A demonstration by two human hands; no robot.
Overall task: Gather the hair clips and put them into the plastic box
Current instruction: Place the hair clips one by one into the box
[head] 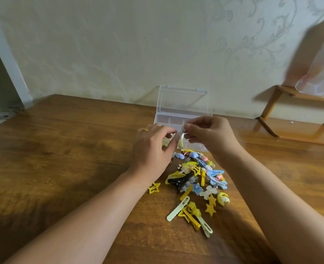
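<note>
A clear plastic box [182, 119] with its lid standing open sits at the far middle of the wooden table [62, 149]. In front of it lies a pile of several yellow, blue and white hair clips [197, 180]. One yellow star clip [154, 187] lies apart to the left. My left hand [153, 149] and my right hand [208, 132] meet just above the box's front edge. Both pinch a pale yellow clip [180, 139] between their fingertips. The box's inside is mostly hidden behind my hands.
A small wooden shelf stand [298, 119] stands on the table at the far right, with a thin plastic bag [321, 73] hanging over it. A patterned wall runs right behind the box. The table's left edge [14, 119] lies far left.
</note>
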